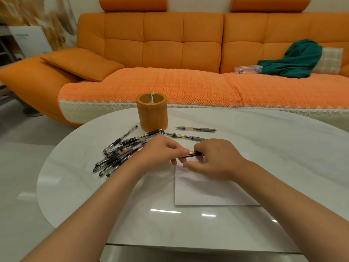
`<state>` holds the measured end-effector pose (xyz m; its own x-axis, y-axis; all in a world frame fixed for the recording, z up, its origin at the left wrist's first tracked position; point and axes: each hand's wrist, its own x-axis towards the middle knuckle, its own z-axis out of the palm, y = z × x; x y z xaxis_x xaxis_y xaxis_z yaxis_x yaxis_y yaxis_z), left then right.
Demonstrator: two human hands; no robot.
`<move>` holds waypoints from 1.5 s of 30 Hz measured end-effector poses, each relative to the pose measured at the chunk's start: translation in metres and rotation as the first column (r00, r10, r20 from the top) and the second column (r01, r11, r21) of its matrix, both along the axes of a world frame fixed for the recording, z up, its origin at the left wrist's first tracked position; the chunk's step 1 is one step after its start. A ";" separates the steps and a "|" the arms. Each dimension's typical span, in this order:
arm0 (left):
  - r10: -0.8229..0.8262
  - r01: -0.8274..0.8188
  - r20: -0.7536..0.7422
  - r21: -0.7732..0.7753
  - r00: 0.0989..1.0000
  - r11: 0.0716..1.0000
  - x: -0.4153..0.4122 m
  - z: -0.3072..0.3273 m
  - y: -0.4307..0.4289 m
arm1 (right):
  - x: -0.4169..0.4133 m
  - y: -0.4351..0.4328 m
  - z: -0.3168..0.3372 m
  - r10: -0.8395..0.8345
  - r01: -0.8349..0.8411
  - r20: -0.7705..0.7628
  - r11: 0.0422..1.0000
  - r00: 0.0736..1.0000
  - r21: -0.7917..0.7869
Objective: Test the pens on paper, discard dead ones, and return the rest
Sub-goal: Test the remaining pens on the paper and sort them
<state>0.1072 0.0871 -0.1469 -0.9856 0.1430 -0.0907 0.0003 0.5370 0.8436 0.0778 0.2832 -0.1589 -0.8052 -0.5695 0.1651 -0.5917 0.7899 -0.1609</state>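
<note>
Both hands meet over the top edge of a white sheet of paper (pixel 211 190) that bears a few written marks. My left hand (pixel 160 150) and my right hand (pixel 213 157) together pinch one black pen (pixel 192 153), mostly hidden by the fingers. A pile of several black pens (pixel 120 154) lies to the left of my hands. Two more pens (pixel 186 137) (pixel 196 129) lie apart behind my hands. A round bamboo pen holder (pixel 153 112) stands upright beyond the pile.
The white oval table (pixel 283 144) has its rounded edge at the left and far side. An orange sofa (pixel 170 53) runs behind it, with a green cloth (pixel 294 59) and a clear plastic case (pixel 248 69) on the seat.
</note>
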 end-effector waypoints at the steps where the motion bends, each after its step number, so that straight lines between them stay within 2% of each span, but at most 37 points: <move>1: -0.010 0.010 0.035 0.010 0.999 1.000 0.000 0.001 0.000 | 0.001 -0.002 0.000 -0.014 0.016 -0.055 0.999 0.998 0.033; 4: -0.050 0.044 0.110 0.055 0.993 0.998 0.004 0.005 0.001 | 0.001 -0.007 0.002 -0.032 0.050 -0.174 0.994 0.984 0.097; 7: -0.068 0.052 0.152 0.110 0.986 0.993 0.007 0.006 0.004 | 0.001 -0.008 0.001 0.000 0.018 -0.226 0.997 0.974 0.079; 12: -0.066 0.049 0.185 0.096 0.981 0.994 0.006 0.004 0.003 | 0.003 -0.009 -0.004 0.022 -0.013 -0.189 0.999 0.982 0.048; 15: 0.029 -0.032 0.069 0.044 0.997 0.999 -0.001 0.002 0.000 | -0.004 -0.005 -0.004 0.034 -0.035 -0.075 0.999 0.997 -0.009; 19: 0.201 -0.205 -0.198 -0.003 0.959 0.979 -0.012 -0.005 -0.008 | -0.013 -0.007 -0.011 0.059 -0.043 0.071 0.976 0.996 -0.213; 21: 0.202 -0.234 -0.275 -0.090 0.940 0.968 -0.015 -0.006 -0.016 | -0.018 -0.008 -0.015 0.035 -0.013 0.086 0.968 0.996 -0.250; 22: 0.188 -0.251 -0.309 -0.182 0.932 0.951 -0.015 -0.008 -0.022 | -0.022 -0.008 -0.017 0.019 0.004 0.096 0.973 0.995 -0.232; 24: 0.130 -0.287 -0.361 -0.425 0.923 0.859 -0.016 -0.011 -0.036 | -0.031 -0.008 -0.021 -0.014 0.034 0.105 0.981 0.994 -0.191; 26: 0.091 -0.304 -0.359 -0.598 0.929 0.742 -0.013 -0.016 -0.049 | -0.038 -0.012 -0.020 -0.043 0.052 0.056 0.984 0.997 -0.171; 28: 0.095 -0.319 -0.350 -0.665 0.932 0.675 -0.008 -0.019 -0.058 | -0.043 -0.020 -0.016 -0.046 0.046 0.006 0.987 0.999 -0.157; 32: 0.112 -0.348 -0.360 -0.701 0.926 0.622 0.001 -0.023 -0.070 | -0.053 -0.039 -0.010 -0.030 0.031 0.006 0.994 1.000 -0.105; 36: 0.110 -0.289 -0.285 -0.724 0.952 0.626 0.005 -0.024 -0.078 | -0.062 -0.044 -0.011 -0.050 0.048 -0.039 0.998 0.998 -0.038; 39: 0.094 -0.229 -0.226 -0.701 0.970 0.675 0.006 -0.023 -0.083 | -0.067 -0.044 -0.009 -0.084 0.088 -0.086 0.995 0.993 0.041; 42: 0.088 -0.212 -0.216 -0.663 0.972 0.718 0.006 -0.021 -0.087 | -0.067 -0.054 -0.002 -0.049 0.073 -0.188 0.990 0.981 0.123; 45: 0.104 -0.218 -0.216 -0.612 0.971 0.760 0.007 -0.020 -0.091 | -0.060 -0.081 0.008 0.033 -0.017 -0.222 0.997 0.975 0.072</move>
<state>0.1143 -0.0038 -0.1670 -0.9970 -0.0521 0.0565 -0.0318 0.9492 0.3130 0.0173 0.2022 -0.1506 -0.7379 -0.6055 0.2982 -0.6264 0.7789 0.0317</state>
